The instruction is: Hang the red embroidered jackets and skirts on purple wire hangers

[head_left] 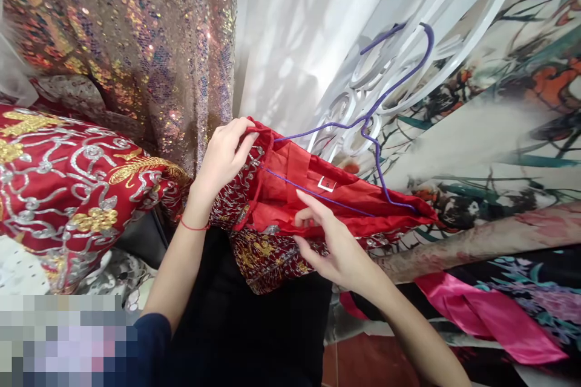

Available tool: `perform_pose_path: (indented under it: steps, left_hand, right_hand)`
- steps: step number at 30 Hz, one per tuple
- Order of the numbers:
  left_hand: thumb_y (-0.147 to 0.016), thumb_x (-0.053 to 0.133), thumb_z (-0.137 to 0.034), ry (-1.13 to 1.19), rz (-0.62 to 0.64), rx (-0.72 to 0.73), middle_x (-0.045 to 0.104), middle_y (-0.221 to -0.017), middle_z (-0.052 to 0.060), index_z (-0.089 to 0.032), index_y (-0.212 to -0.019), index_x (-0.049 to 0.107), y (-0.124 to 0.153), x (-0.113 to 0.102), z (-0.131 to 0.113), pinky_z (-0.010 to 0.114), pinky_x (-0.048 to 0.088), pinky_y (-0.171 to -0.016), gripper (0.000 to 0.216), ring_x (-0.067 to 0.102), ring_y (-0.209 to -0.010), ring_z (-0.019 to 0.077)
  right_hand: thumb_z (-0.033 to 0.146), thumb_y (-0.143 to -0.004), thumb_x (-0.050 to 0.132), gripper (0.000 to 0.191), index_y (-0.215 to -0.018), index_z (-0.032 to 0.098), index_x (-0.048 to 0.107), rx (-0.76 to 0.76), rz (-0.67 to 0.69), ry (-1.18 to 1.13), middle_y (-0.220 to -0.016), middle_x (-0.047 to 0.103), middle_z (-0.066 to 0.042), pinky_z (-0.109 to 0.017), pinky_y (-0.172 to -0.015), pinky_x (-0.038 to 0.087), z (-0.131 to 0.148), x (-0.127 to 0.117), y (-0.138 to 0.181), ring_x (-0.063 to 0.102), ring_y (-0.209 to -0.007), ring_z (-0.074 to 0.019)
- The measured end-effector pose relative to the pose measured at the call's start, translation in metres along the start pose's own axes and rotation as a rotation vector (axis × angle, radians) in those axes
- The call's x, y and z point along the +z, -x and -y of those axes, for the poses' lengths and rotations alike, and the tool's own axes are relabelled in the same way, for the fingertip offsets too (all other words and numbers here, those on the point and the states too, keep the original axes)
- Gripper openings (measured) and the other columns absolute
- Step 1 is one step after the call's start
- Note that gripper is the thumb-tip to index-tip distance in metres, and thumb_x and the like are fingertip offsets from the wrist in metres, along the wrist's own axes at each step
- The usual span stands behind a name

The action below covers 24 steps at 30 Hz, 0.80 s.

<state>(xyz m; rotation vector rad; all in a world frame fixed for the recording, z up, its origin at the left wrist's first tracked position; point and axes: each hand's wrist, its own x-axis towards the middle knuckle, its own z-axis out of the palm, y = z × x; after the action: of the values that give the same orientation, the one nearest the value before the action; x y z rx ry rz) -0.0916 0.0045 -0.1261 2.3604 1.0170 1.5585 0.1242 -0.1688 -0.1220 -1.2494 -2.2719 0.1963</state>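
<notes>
A red garment (281,178) with silver and gold embroidery hangs slanting on a purple wire hanger (372,106). Its neck opening faces me, showing the smooth red lining and a small white label (327,184) marked S. My left hand (229,154), with a thin red string at the wrist, pinches the garment's edge at the left end of the opening. Nearer to me, my right hand (327,242) is at the front edge, fingers apart, index finger stretched over the lining and thumb on the outer side. The hanger's lower bar runs inside the garment.
Another stretch of red embroidered cloth (91,175) bulges at the left. Behind hang a sequined cloth (181,42) and a white curtain (295,30). White curled metalwork (363,127) stands behind the hanger. Patterned fabric (508,127) and a pink satin band (494,320) lie to the right.
</notes>
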Motion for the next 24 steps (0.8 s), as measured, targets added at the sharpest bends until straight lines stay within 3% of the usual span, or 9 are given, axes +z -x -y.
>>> perform_pose_path:
  steps: [3,5,8,12,17,21,24]
  left_hand:
    - [-0.1,0.046,-0.033,0.067,-0.036,0.002,0.067,-0.09,0.003,-0.02,-0.097,0.059,0.002,-0.001,-0.001,0.032,0.044,-0.085,0.018,0.06,-0.08,0.0167]
    - [-0.099,0.047,-0.033,0.107,-0.053,-0.017,0.067,-0.089,0.002,-0.02,-0.098,0.058,0.004,0.0,-0.001,0.033,0.045,-0.085,0.017,0.059,-0.079,0.0165]
    - [-0.099,0.045,-0.034,0.17,-0.086,-0.068,0.066,-0.089,0.002,-0.021,-0.098,0.056,0.006,0.002,-0.001,0.033,0.046,-0.083,0.017,0.059,-0.078,0.0168]
    - [-0.101,0.044,-0.035,0.215,-0.131,-0.105,0.066,-0.087,0.002,-0.022,-0.098,0.055,0.009,0.001,-0.003,0.033,0.046,-0.079,0.018,0.059,-0.075,0.016]
    - [-0.101,0.048,-0.035,0.196,-0.1,-0.087,0.069,-0.087,0.0,-0.022,-0.099,0.061,0.011,-0.002,-0.009,0.032,0.045,-0.081,0.019,0.061,-0.075,0.0143]
    - [-0.101,0.05,-0.037,0.176,-0.056,-0.063,0.074,-0.095,0.0,-0.023,-0.102,0.068,0.008,-0.001,-0.01,0.031,0.044,-0.084,0.023,0.065,-0.082,0.0141]
    - [-0.101,0.051,-0.038,0.143,-0.034,-0.003,0.075,-0.1,0.0,-0.024,-0.104,0.071,0.002,0.0,-0.007,0.03,0.044,-0.083,0.025,0.067,-0.088,0.0153]
  right_hand:
    - [0.017,-0.095,0.058,0.039,-0.133,0.02,0.054,-0.086,0.037,0.166,-0.086,0.07,-0.001,-0.026,-0.07,0.053,-0.001,-0.001,-0.013,0.064,-0.073,-0.0141]
    - [0.011,-0.097,0.052,0.023,-0.114,0.019,0.065,-0.221,-0.055,0.418,-0.081,0.071,-0.002,-0.026,-0.065,0.048,-0.005,0.0,-0.03,0.062,-0.071,-0.0141]
    - [0.007,-0.097,0.049,0.025,-0.107,0.018,0.069,-0.393,-0.324,0.794,-0.075,0.068,-0.003,-0.029,-0.061,0.04,-0.018,-0.003,-0.064,0.059,-0.071,-0.0148]
    - [0.008,-0.099,0.048,0.023,-0.097,0.02,0.067,-0.58,-0.424,0.912,-0.072,0.065,-0.001,-0.029,-0.059,0.036,-0.039,-0.011,-0.105,0.052,-0.067,-0.0135]
    - [0.011,-0.101,0.047,0.019,-0.108,0.016,0.064,-0.669,-0.401,0.897,-0.071,0.062,-0.001,-0.029,-0.063,0.04,-0.053,-0.013,-0.121,0.05,-0.067,-0.0147]
    - [0.006,-0.101,0.039,0.036,-0.134,0.012,0.054,-0.688,-0.293,0.978,-0.071,0.06,-0.001,-0.03,-0.065,0.042,-0.049,-0.018,-0.121,0.051,-0.067,-0.0155]
    - [0.003,-0.1,0.039,0.037,-0.133,0.009,0.055,-0.766,-0.275,1.045,-0.068,0.058,0.0,-0.03,-0.064,0.041,-0.045,-0.022,-0.12,0.051,-0.066,-0.0154]
